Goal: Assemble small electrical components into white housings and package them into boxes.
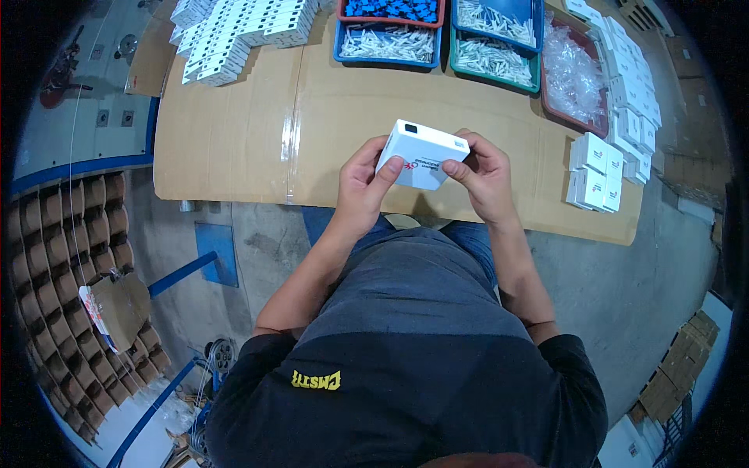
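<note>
A small white cardboard box [428, 148] with printing on its faces is held up above the near edge of the table. My left hand [365, 178] grips its left end, thumb on the front face. My right hand [485, 173] grips the right end, its thumb pressed near the lower right corner. Both hands are closed round the box, and most fingers are hidden behind it. Whether anything is inside the box cannot be seen.
Brown cardboard [234, 140] covers the table. White boxes [226, 39] are stacked at the far left, with more [596, 173] at the right. Trays of small white pieces [388, 44] and blue pieces [390, 9] stand at the back, beside a red tray of clear plastic bags [572, 70].
</note>
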{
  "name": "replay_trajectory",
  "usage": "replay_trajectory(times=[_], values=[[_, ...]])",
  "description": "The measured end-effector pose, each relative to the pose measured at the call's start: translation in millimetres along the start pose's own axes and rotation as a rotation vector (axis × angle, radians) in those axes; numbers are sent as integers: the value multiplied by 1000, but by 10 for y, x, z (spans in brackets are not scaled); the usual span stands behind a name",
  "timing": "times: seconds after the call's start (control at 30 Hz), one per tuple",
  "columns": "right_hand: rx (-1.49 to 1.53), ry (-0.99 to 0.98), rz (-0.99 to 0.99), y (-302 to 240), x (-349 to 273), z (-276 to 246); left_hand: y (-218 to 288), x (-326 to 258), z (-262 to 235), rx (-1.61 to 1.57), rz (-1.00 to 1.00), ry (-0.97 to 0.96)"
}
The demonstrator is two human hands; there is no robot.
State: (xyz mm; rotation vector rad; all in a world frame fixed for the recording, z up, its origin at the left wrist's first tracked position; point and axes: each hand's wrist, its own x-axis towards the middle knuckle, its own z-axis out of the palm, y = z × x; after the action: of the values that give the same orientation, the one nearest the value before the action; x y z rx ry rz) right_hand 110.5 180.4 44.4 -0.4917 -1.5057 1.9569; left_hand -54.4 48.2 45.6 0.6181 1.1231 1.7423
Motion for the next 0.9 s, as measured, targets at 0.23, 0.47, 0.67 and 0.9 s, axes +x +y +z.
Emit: replay_trajectory(times=[0.23, 0.47, 0.67, 0.9], values=[[124, 329, 189, 207, 82, 255, -49, 190, 117, 171, 15, 88], [-173, 396, 149, 493, 50, 193, -561, 89, 98, 298, 35, -135], [-642, 182, 246, 668, 57, -276, -549, 357, -466, 185, -54, 16], [-755, 65, 213, 695, 336, -256, -350, 570, -2102, 1130, 276, 512]])
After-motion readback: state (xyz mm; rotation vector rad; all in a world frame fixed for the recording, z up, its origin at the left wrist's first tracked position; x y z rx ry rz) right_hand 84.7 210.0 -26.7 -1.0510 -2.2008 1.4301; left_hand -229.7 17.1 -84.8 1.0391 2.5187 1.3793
